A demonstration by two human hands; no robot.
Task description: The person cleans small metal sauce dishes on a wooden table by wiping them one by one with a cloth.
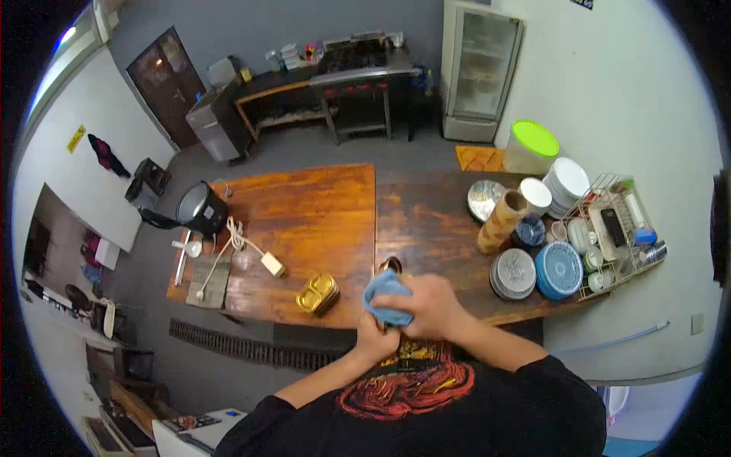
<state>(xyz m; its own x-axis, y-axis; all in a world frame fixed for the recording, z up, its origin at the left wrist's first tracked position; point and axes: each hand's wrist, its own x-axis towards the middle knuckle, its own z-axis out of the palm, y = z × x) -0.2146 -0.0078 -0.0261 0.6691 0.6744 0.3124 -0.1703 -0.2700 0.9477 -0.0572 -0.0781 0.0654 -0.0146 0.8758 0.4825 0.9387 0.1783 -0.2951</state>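
At the near edge of the wooden table (304, 202), a blue cloth (387, 293) is gripped in the right hand (428, 306) and pressed around a shiny metal item (391, 263), which seems to be held closed-fingered from below by the left hand (376, 340). Wiping is judged to be in hand; a steady lower hold and cloth contact are called for. The item's exposed end is pointed far; its long axis cannot be told. Gold compartment trays (317, 294) are stacked just left.
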